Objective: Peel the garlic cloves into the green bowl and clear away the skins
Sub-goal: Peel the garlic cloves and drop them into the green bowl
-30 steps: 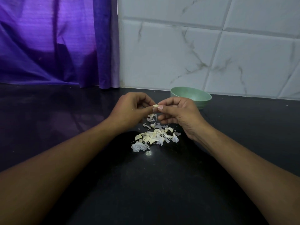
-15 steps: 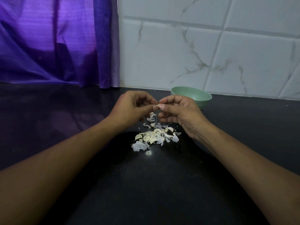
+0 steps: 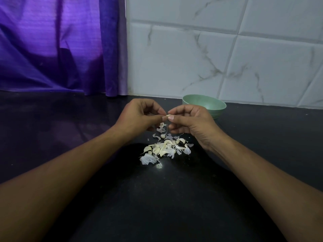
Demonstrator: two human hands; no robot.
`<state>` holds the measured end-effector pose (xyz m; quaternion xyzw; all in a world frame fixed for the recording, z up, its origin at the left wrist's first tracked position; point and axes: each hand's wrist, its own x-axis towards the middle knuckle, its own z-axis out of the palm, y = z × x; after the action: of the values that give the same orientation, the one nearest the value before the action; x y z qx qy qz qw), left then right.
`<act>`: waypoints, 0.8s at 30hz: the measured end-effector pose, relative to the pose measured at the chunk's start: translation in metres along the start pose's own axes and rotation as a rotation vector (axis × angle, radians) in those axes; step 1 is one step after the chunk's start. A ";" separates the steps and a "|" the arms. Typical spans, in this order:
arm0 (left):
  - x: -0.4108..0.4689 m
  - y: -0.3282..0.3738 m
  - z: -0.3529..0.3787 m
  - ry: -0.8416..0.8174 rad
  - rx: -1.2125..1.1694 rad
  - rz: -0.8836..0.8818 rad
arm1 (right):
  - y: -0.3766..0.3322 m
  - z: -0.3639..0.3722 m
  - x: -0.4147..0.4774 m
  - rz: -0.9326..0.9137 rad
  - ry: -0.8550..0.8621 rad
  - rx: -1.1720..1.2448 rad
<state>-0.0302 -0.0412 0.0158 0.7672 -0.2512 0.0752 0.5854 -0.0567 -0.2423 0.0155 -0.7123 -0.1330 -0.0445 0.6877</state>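
Black table [image 3: 157, 206] meets purple curtain [image 3: 61, 49] and marbled white tiles [image 3: 174, 63]; my left hand [image 3: 138, 117] and right hand [image 3: 192, 123] pinch one garlic clove [image 3: 168, 116] over the skins [image 3: 147, 158], green bowl [image 3: 204, 103] behind.

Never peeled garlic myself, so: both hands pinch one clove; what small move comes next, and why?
Probably tear the skin away with the left hand while the right hand holds the garlic clove: both pinch it above the pile of cloves and skins, and it is not yet in the green bowl behind.
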 end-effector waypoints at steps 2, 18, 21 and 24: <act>0.001 -0.001 0.001 0.009 -0.003 0.003 | -0.001 0.000 0.000 -0.053 0.013 -0.065; 0.000 -0.005 0.003 -0.005 0.056 0.009 | -0.004 -0.072 0.014 -0.373 0.612 -0.838; -0.001 -0.004 0.003 0.001 0.104 0.021 | -0.002 -0.072 0.014 -0.317 0.565 -0.888; 0.000 -0.005 0.002 0.014 0.144 0.021 | -0.005 -0.068 0.014 -0.309 0.539 -0.921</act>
<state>-0.0285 -0.0418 0.0110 0.8041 -0.2490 0.1048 0.5296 -0.0368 -0.3076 0.0272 -0.8750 -0.0220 -0.3791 0.3003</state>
